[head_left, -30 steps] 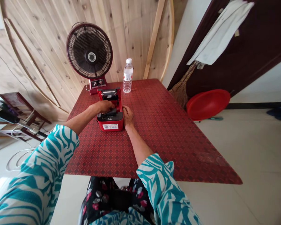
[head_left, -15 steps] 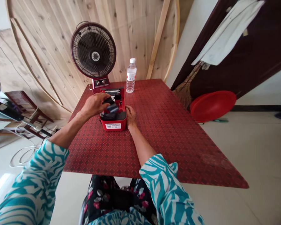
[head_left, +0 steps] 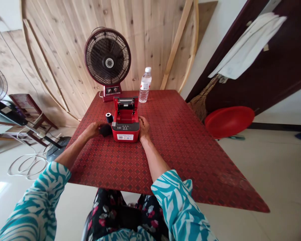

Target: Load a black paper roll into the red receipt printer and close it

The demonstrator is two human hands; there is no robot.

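1. L hand (head_left: 91,130) grips dark item (head_left: 105,130) just left of red label printer (head_left: 125,132), near counter's (head_left: 165,150) far edge.
2. Printer lid (head_left: 125,104) stands open.
3. R hand (head_left: 143,127) open, resting on printer's R side.
4. Black spool (head_left: 109,117) upright beside printer.

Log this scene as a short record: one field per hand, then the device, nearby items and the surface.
left hand: holding a small black object
right hand: resting against the red plastic printer
printer lid: open
beside printer: upright black spool
behind printer: clear plastic water bottle, maroon desk fan
surface: red patterned tablecloth
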